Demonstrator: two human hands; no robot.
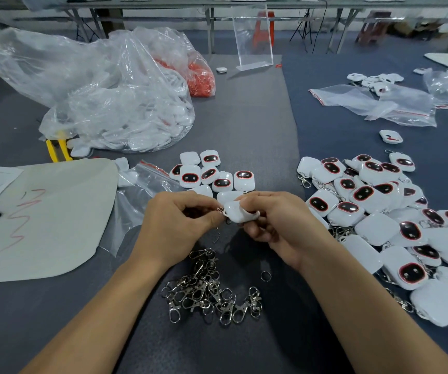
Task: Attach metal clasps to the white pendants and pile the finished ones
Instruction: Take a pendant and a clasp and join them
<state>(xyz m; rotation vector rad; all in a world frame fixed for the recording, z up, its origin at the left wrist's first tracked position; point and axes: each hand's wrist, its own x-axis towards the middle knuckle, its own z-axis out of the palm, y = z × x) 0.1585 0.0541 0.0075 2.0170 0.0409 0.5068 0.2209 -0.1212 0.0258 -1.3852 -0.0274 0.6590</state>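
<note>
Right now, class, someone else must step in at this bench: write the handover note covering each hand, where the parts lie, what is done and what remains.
Left hand: fingers pinch a clasp ring at the pendant's loop.
Right hand: grips that white pendant, face hidden.
Loose clasps: heap on the mat, just in front of you.
Bare pendants: small group beyond the hands; more in the big bag.
Done: finished pile at right, clasps attached.
Left: seat this ring, add it to the pile, then the rest.
</note>
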